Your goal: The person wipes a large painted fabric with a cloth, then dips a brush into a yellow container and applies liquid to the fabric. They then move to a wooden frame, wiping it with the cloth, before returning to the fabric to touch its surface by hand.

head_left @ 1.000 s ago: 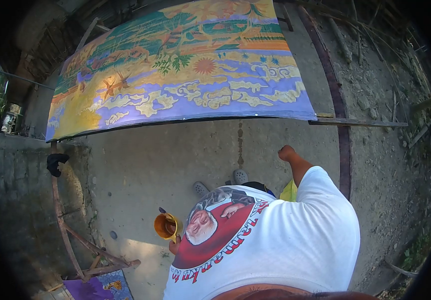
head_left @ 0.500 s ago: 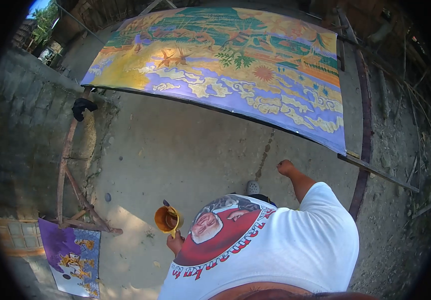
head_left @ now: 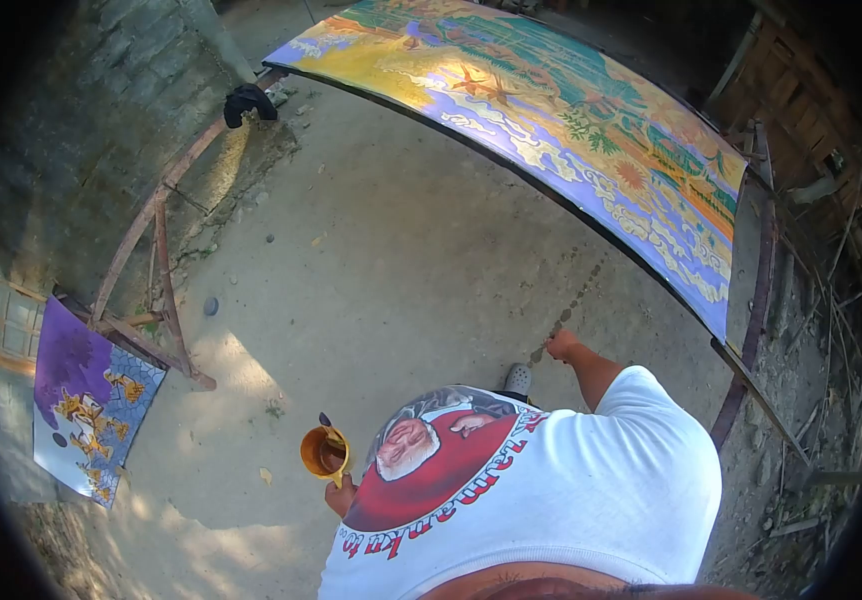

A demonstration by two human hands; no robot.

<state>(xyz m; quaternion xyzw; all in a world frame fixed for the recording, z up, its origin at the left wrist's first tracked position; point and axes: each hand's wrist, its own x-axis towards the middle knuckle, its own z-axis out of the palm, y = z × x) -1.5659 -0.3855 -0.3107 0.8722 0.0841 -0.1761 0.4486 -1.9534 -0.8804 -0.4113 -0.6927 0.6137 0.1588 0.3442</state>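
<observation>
A yellow cup (head_left: 309, 452) with brown liquid and a dark-tipped stick in it is held by its handle in my left hand (head_left: 342, 494), at the lower centre-left. My right hand (head_left: 559, 345) hangs over the ground in front of my body with its fingers curled; whatever it may hold is too small to make out. Beyond both hands lies a large painted cloth (head_left: 561, 130), stretched out, with purple, yellow, green and orange patterns. Neither hand touches the cloth. A grey shoe (head_left: 518, 379) shows below my right hand.
A smaller purple and white painted cloth (head_left: 91, 400) hangs at the left, beside a wooden frame (head_left: 162, 270). A black cloth (head_left: 249, 104) rests on the frame's upper end. A wooden beam (head_left: 763, 400) supports the right corner. A grey wall (head_left: 81, 150) rises at the left.
The view has turned left, so the large cloth sits farther right and more slanted. My right hand is slightly lower beside my body. The cup remains in my left hand.
</observation>
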